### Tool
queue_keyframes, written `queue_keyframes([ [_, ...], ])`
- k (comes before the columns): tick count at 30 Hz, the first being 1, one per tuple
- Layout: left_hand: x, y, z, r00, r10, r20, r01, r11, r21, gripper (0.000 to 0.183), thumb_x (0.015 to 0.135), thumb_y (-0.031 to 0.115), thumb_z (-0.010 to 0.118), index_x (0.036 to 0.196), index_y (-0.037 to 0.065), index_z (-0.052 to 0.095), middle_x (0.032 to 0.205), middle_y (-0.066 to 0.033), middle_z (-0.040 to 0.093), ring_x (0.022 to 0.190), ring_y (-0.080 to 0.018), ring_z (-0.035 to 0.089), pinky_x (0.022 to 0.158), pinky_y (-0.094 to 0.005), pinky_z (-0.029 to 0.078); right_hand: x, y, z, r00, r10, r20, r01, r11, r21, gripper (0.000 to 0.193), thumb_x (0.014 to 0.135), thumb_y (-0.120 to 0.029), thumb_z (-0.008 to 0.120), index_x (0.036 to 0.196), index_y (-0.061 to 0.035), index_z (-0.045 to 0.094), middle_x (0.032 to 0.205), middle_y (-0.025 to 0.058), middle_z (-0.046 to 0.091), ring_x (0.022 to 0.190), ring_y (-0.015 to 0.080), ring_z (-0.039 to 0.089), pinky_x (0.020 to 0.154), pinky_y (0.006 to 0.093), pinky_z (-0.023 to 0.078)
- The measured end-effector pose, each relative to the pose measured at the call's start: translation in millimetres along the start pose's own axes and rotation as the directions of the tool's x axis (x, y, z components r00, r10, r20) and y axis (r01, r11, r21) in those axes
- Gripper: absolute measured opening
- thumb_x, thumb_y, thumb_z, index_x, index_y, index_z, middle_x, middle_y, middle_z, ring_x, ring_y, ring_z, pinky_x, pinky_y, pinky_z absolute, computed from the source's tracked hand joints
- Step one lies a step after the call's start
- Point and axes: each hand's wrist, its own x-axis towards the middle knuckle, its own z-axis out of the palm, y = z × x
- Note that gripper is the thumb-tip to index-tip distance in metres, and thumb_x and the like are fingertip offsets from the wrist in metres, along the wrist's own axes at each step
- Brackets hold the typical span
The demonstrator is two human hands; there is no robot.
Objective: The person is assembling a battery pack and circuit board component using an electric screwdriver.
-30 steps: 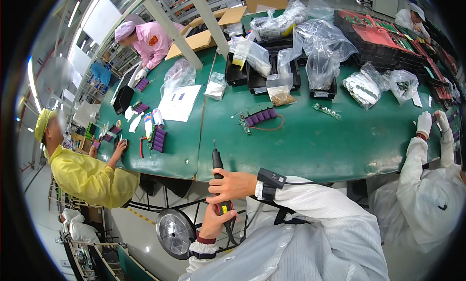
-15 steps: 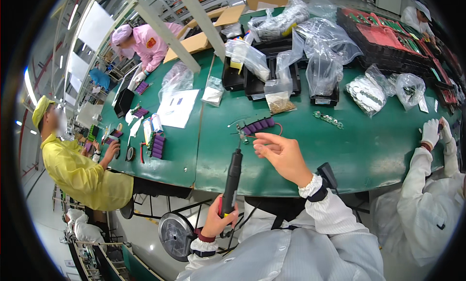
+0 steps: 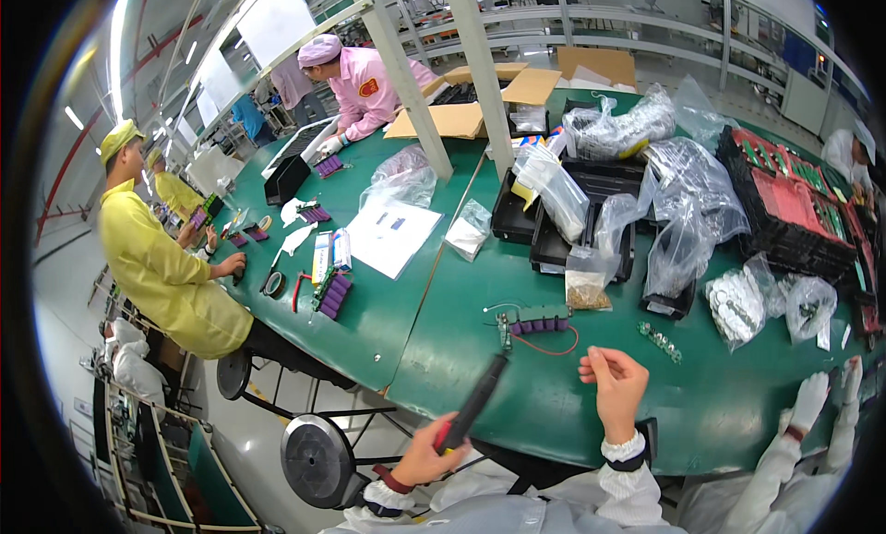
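My left hand [image 3: 426, 454] is wrapped round a black electric screwdriver [image 3: 480, 397] with a red part near the grip. Its tip points up at a small green circuit board [image 3: 505, 331] at the left end of a purple battery pack [image 3: 540, 325]; whether they touch I cannot tell. A red wire loops from the pack, and a thin white lead sticks out to its left. Just right of and nearer than the pack, my right hand [image 3: 616, 384] is raised off the green table with thumb and fingertips pinched together. Anything between those fingertips is too small to make out.
A narrow component strip [image 3: 659, 342] lies right of the pack. Beyond stand black bins [image 3: 554, 248], clear bags [image 3: 692, 202] and a crate of boards [image 3: 784, 216]. White sheets [image 3: 392, 234] and another purple pack [image 3: 332, 294] lie left. Co-workers sit or stand left, back and right.
My view has swung, so the table appears lower. My right hand has drawn back from the pack toward the right, its fingers closing into a pinch. The left hand keeps the screwdriver, now more slanted.
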Motion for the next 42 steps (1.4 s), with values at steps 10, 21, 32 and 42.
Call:
queue_keyframes([
  [10, 87, 11, -74, 0.916, 0.034, -0.399, 0.204, 0.817, 0.539, 0.042, 0.081, 0.022, 0.083, 0.113, 0.0, 0.065, 0.079, -0.0107, 0.063, 0.068, -0.0195, 0.069, 0.063, -0.0345, 0.055, -7, 11, -47, 0.999, 0.018, 0.03, 0.0, 0.868, -0.496, 0.012, 0.095, -0.008, 0.075, 0.098, 0.0038, 0.078, 0.082, 0.0098, 0.077, 0.065, 0.0122, 0.07, 0.062, 0.0254, 0.057],
  [21, 159, 188, -216, 0.788, 0.472, -0.395, -0.349, 0.871, 0.345, 0.033, 0.103, 0.028, 0.064, 0.116, -0.002, 0.066, 0.089, 0.0007, 0.06, 0.082, -0.0101, 0.057, 0.077, -0.027, 0.048, -42, 13, -58, 0.968, -0.136, 0.212, 0.247, 0.678, -0.692, 0.004, 0.088, -0.001, 0.077, 0.092, 0.0006, 0.077, 0.075, 0.0102, 0.071, 0.058, 0.0173, 0.063, 0.055, 0.0285, 0.049],
  [32, 521, 177, -292, 0.514, 0.537, -0.669, -0.347, 0.844, 0.41, 0.04, 0.1, 0.031, 0.073, 0.126, 0.0, 0.069, 0.121, -0.0115, 0.071, 0.108, -0.0184, 0.07, 0.085, -0.0334, 0.06, -44, 20, -58, 0.964, -0.198, 0.177, 0.264, 0.657, -0.706, 0.003, 0.085, -0.001, 0.076, 0.082, 0.0004, 0.076, 0.069, 0.0106, 0.07, 0.056, 0.0185, 0.065, 0.055, 0.0284, 0.05],
  [42, 583, 176, -229, 0.244, 0.683, -0.689, -0.736, 0.593, 0.327, 0.051, 0.108, 0.024, 0.06, 0.153, 0.0, 0.051, 0.153, -0.0144, 0.056, 0.135, -0.0182, 0.058, 0.105, -0.0332, 0.05, -32, -28, -59, 0.995, -0.095, -0.028, 0.041, 0.657, -0.752, 0.005, 0.089, -0.004, 0.076, 0.093, -0.0022, 0.078, 0.08, 0.0129, 0.072, 0.068, 0.0249, 0.07, 0.067, 0.0317, 0.055],
])
